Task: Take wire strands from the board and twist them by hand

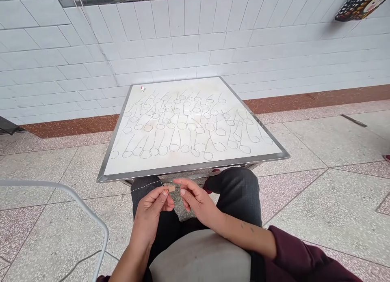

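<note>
Between my two hands sits a small tan block (171, 188), perhaps cork or wood, with a thin wire (146, 187) running off it to the left. My left hand (150, 211) pinches the wire close to the block. My right hand (196, 203) is raised just right of the block, its fingertips next to it, and I cannot tell whether they grip anything. Ahead, many wire loops with straight tails (183, 123) lie in rows on a white, metal-edged tabletop (191, 167).
A curved grey metal rail (73, 201) runs along the lower left. My dark trousers (237, 192) and a pale rounded lap cover (198, 257) lie below my hands. A small red-and-white item (142, 88) sits at the table's far corner, before a white tiled wall (195, 46).
</note>
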### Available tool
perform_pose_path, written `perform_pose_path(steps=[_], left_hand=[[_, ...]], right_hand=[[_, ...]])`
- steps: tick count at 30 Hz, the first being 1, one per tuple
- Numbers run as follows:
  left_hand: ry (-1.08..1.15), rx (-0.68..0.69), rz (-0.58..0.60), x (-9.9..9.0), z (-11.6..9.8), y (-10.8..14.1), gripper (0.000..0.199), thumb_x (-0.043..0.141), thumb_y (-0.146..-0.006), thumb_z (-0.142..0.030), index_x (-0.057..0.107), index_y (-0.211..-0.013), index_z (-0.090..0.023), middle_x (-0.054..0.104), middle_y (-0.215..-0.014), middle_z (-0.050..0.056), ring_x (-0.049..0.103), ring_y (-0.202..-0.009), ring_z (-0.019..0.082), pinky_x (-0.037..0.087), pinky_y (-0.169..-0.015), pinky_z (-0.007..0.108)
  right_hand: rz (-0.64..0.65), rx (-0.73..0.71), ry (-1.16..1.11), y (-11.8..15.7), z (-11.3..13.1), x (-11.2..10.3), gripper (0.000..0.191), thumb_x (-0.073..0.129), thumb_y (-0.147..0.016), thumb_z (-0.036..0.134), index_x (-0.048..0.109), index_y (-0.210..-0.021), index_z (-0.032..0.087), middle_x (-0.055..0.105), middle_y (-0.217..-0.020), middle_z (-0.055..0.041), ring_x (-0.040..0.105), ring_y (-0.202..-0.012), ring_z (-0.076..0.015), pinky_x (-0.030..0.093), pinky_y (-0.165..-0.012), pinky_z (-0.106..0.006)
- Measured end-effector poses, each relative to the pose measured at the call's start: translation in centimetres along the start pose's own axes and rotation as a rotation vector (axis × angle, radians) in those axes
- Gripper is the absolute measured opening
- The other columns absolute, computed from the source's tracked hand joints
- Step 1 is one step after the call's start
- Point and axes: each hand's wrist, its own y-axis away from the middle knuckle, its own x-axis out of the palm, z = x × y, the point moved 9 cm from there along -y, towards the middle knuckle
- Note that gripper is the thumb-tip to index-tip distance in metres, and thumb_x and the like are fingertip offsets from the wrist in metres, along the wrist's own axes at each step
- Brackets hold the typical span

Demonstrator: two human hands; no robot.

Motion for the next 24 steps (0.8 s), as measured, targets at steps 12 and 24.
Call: perform_pose_path(steps=[12, 24], left_hand=[[-0.317, -0.088, 0.243, 1.0, -0.5, 0.5, 0.035, 0.062, -0.086, -0.050, 0.073, -0.080, -0.018, 0.072, -0.070, 0.005, 0.066, -0.066, 0.018, 0.043, -0.054, 0.024], [-0.263, -0.123, 0.248, 1.2, 0.4, 0.5, 0.043, 0.060, -0.085, -0.058, 0.074, -0.086, -0.017, 0.076, -0.070, 0.010, 0.072, -0.068, 0.024, 0.045, -0.057, 0.027]], right_hand=[[0.106, -0.334, 0.635, 1.1, 1.1, 1.3, 0.051, 0.034, -0.099, 0.014, 0.045, -0.144, 0.035, 0.044, -0.089, -0.0032, 0.050, -0.076, -0.0152, 0.052, -0.065, -0.029], [0.091, -0.175, 0.501, 1.0, 1.1, 0.8, 0.031, 0.046, -0.098, 0.033, 0.066, -0.122, 0.036, 0.045, -0.086, -0.0026, 0.047, -0.077, -0.0180, 0.046, -0.068, -0.033]])
